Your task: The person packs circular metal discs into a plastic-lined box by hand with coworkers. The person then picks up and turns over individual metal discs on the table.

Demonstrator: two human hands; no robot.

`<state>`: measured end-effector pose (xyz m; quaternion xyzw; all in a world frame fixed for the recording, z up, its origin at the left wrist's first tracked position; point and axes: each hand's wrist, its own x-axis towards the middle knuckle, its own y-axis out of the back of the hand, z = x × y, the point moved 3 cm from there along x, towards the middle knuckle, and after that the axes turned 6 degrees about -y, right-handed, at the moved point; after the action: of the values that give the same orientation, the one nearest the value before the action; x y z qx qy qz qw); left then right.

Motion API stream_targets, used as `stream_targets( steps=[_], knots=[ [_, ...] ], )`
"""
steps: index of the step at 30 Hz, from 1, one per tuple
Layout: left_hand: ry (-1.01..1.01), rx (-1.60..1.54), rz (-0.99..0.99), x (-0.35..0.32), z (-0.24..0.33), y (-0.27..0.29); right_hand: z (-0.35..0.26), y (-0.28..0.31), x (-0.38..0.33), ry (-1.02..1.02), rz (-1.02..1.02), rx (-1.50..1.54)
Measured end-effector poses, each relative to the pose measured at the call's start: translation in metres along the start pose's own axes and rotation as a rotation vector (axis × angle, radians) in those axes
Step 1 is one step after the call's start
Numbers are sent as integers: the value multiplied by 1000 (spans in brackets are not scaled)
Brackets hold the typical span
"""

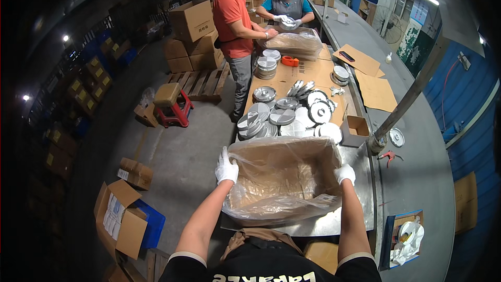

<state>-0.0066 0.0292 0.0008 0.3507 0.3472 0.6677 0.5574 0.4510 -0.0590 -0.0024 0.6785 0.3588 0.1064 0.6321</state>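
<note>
Here, at the near end of a long packing bench, a worker in white cotton gloves is fitting a clear plastic liner bag point(276, 198) into an open brown cardboard carton point(286, 164) resting on a sheet-metal tabletop point(360, 177). The left hand point(226, 167) is gripping the carton's left rim, fingers curled over plastic and cardboard together, while the right hand point(344, 173) is pinching the film at the right rim; both are closed on the liner's edge. The liner is draping loosely over the near wall, so the step in hand appears to be spreading the bag over the box mouth, and the next move would likely call for pulling the film taut and folding it evenly down each side. Just beyond the carton, a heap of round silvery metal discs point(292, 117) is lying on flat cardboard sheeting, with a small empty cardboard box point(357, 128) beside it. Farther along, a person in an orange shirt point(233, 18) and another in a grey vest point(287, 8) are working over a second plastic-lined carton point(295, 44). Stacked brown cartons point(190, 36) are standing on a wooden pallet point(201, 83) to the left.
</note>
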Motion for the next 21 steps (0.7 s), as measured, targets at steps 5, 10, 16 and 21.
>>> stream_targets(
  steps=[5,10,16,21],
  knots=[
    [-11,14,10,-6,-3,0,5,-2,-5,-1,-7,-2],
    [12,-20,-18,-1,0,2,2,-3,1,14,22,22],
    [31,-43,-30,-1,1,3,4,-5,5,22,13,41],
    [13,-32,-11,0,-1,1,4,-6,6,13,26,52]
  ],
)
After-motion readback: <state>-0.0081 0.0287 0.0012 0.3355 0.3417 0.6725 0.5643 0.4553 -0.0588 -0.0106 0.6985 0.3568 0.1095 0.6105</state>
